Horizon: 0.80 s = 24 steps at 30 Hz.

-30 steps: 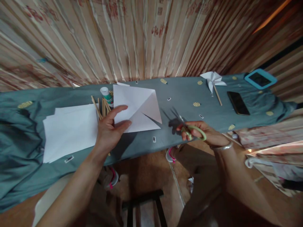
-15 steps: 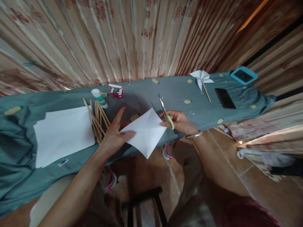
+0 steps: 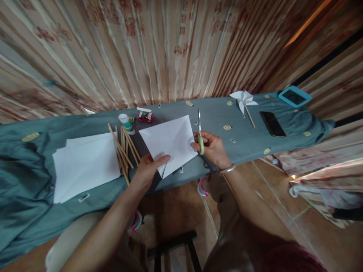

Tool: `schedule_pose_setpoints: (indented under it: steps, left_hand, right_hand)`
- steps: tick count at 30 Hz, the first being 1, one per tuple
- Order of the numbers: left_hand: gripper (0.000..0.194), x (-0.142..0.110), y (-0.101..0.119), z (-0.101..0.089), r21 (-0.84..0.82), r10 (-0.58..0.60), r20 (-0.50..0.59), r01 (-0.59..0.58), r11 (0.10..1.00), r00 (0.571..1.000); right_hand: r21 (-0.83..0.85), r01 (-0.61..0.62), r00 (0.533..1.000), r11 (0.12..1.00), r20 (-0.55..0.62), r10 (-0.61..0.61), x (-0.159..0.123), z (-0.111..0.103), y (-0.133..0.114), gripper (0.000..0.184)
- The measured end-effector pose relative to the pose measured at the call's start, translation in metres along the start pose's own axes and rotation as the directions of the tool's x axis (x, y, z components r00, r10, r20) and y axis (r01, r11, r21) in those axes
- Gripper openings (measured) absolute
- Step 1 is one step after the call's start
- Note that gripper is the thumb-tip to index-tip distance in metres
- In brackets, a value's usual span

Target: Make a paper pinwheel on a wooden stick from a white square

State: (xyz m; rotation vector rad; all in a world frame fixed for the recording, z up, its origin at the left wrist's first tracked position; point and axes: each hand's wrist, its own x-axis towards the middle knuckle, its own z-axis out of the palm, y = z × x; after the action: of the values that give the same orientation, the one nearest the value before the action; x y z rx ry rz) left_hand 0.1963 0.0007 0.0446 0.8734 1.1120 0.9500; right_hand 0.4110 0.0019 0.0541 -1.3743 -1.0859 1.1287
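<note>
A white square sheet of paper [image 3: 172, 141] with faint diagonal creases is held up over the cloth. A slit shows at its lower left corner, beside my left thumb. My left hand [image 3: 149, 169] grips that corner, thumb on top and fingers hidden beneath. In my right hand [image 3: 212, 149] are scissors [image 3: 200, 141] with pale green handles, their blades pointing away from me. The thumb of that hand also rests at the paper's right edge. Just left of the sheet lie several wooden sticks [image 3: 124, 147].
White paper sheets [image 3: 87, 166] lie stacked at left. Behind the sticks are a glue stick [image 3: 126, 124] and a red box of small metal pieces [image 3: 145, 115]. Rightward are a paper pinwheel [image 3: 244, 100], a black phone [image 3: 272, 124] and a blue-framed tablet [image 3: 295, 96].
The paper has turned from a diamond pose to a squarer one, and its slit corner now sits at my left thumb. My left fingers have closed on it. The scissors point more straight ahead.
</note>
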Motion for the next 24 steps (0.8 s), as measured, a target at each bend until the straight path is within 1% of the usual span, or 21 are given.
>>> schedule_pose_setpoints:
  steps: [3, 6, 9, 11, 13, 15, 16, 18, 19, 20, 21, 22, 24]
  left_hand:
    - [0.051, 0.002, -0.004, -0.002, 0.193, 0.032, -0.071, -0.018, 0.981, 0.997]
    - [0.039, 0.007, -0.003, -0.012, 0.392, 0.11, -0.105, -0.06, 0.918, 0.988]
    - [0.032, 0.012, 0.0, -0.021, 0.482, 0.182, -0.099, -0.112, 0.869, 0.978]
    - [0.033, 0.014, 0.0, -0.024, 0.487, 0.204, -0.088, -0.136, 0.863, 0.975]
    - [0.034, 0.014, 0.001, -0.023, 0.474, 0.198, -0.077, -0.139, 0.87, 0.977]
    - [0.039, 0.013, 0.001, -0.021, 0.453, 0.217, -0.072, -0.162, 0.877, 0.973]
    - [0.048, 0.013, 0.002, -0.019, 0.437, 0.244, -0.076, -0.188, 0.88, 0.967]
    - [0.076, 0.011, 0.004, -0.016, 0.376, 0.276, -0.093, -0.222, 0.899, 0.957]
    - [0.088, 0.01, 0.006, -0.014, 0.333, 0.263, -0.093, -0.219, 0.917, 0.96]
    - [0.097, 0.009, 0.008, -0.013, 0.288, 0.236, -0.084, -0.204, 0.936, 0.968]
    - [0.1, 0.008, 0.009, -0.013, 0.247, 0.211, -0.073, -0.187, 0.951, 0.975]
    - [0.099, 0.007, 0.011, -0.012, 0.22, 0.193, -0.06, -0.176, 0.959, 0.979]
    - [0.084, 0.007, 0.012, -0.013, 0.221, 0.168, -0.03, -0.157, 0.963, 0.985]
  right_hand:
    - [0.001, 0.008, 1.0, 1.0, -0.028, -0.008, 0.001, 0.005, -0.001, 0.045]
    - [-0.003, 0.011, 0.999, 1.0, -0.037, -0.012, 0.001, 0.006, -0.002, 0.045]
    - [0.015, -0.007, 1.0, 1.0, -0.012, 0.007, 0.001, 0.007, -0.001, 0.046]
    - [0.029, -0.025, 1.0, 0.999, 0.005, 0.025, 0.0, 0.008, 0.0, 0.046]
    - [0.04, -0.038, 0.999, 0.998, 0.02, 0.037, -0.001, 0.009, 0.002, 0.046]
    - [0.051, -0.042, 0.998, 0.998, 0.037, 0.04, -0.001, 0.011, 0.004, 0.045]
    - [0.059, -0.046, 0.998, 0.997, 0.045, 0.043, -0.002, 0.012, 0.005, 0.044]
    - [0.08, -0.063, 0.997, 0.995, 0.056, 0.058, -0.002, 0.013, 0.005, 0.045]
    - [0.094, -0.076, 0.996, 0.993, 0.058, 0.071, -0.002, 0.014, 0.005, 0.045]
    - [0.108, -0.091, 0.995, 0.99, 0.059, 0.085, -0.002, 0.014, 0.004, 0.046]
    - [0.12, -0.105, 0.993, 0.987, 0.06, 0.099, -0.002, 0.015, 0.004, 0.046]
    - [0.127, -0.116, 0.992, 0.985, 0.061, 0.109, -0.001, 0.015, 0.003, 0.045]
    - [0.13, -0.127, 0.991, 0.983, 0.064, 0.119, -0.001, 0.017, 0.001, 0.043]
